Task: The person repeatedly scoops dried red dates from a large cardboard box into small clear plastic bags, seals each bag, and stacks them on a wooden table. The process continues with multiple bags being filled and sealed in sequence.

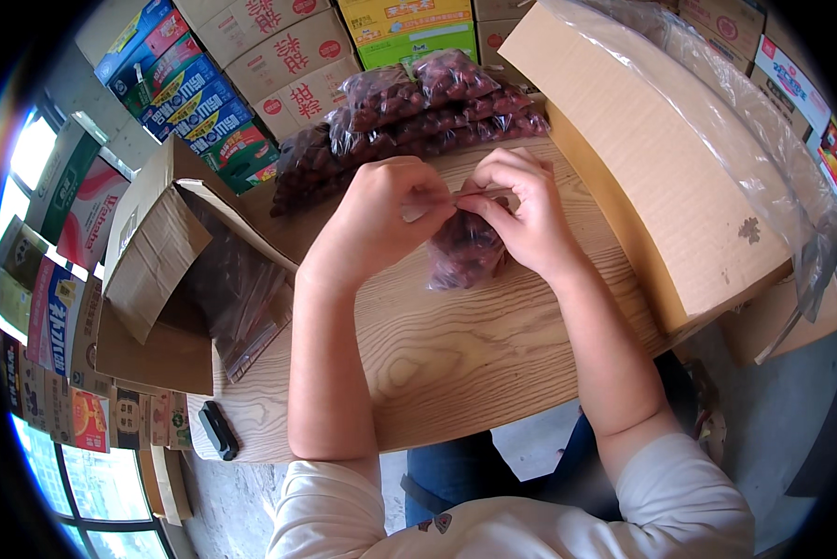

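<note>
A clear plastic bag of dark red dates (pixel 465 250) rests on the wooden table (pixel 437 349) in front of me. My left hand (pixel 391 210) pinches the top edge of this bag between thumb and fingers. Close beside it, my right hand (pixel 521 210) grips the same edge, and the fingertips of both hands almost meet. Part of the bag is hidden behind my right hand. Farther back, several filled bags of dates (pixel 400 116) are piled on the table.
An open cardboard box (pixel 157 279) holding flat clear bags (pixel 241 317) stands at the left. On the right is a large carton (pixel 661 158) with a plastic liner (pixel 763 130). A small black object (pixel 217 430) lies at the near left edge. Stacked cartons (pixel 279 56) line the back.
</note>
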Available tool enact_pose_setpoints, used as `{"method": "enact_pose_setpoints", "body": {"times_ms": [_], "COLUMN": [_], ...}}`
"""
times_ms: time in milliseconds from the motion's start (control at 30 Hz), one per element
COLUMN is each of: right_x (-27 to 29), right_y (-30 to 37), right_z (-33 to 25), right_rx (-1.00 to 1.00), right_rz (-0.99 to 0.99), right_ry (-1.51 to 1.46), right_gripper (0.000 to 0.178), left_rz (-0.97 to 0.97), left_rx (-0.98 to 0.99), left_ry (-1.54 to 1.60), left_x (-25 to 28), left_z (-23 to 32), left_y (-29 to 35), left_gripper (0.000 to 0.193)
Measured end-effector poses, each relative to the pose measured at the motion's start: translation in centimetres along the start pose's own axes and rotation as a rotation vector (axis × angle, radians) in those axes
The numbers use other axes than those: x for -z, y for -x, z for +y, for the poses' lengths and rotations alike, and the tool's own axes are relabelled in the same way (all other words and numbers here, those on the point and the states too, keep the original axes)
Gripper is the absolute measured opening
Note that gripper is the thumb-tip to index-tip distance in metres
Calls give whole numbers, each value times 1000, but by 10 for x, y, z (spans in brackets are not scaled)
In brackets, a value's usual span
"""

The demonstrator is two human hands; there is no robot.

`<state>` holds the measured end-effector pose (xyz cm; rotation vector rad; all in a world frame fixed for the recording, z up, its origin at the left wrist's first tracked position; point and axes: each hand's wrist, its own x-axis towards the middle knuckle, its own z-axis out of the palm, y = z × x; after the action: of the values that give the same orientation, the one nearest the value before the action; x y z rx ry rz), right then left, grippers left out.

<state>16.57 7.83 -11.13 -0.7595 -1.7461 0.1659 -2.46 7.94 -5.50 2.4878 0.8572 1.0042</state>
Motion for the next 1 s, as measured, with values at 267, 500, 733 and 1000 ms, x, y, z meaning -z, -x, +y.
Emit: {"method": "enact_pose_setpoints", "body": {"times_ms": [267,500,733,1000], "right_x": [8,6,8,15], "right_y": [-2,-1,-1,-1], "right_z": [11,9,13,16], "right_rx": [-35,-15,-75,-172], "right_rz": [-13,8,-27,-38], "right_ry": [-65,-22,-99,-260], "right_gripper": [11,11,12,8], "left_rz": [-10,-17,-3,11], "left_rx": [72,53,115,44], "left_ry": [-29,-57,-39,-134], "left_x": [0,-2,-3,-5], "left_z": [1,2,3,-1], "left_y": [-2,-4,-1,-5], "left_gripper": [10,10,10,11]}}
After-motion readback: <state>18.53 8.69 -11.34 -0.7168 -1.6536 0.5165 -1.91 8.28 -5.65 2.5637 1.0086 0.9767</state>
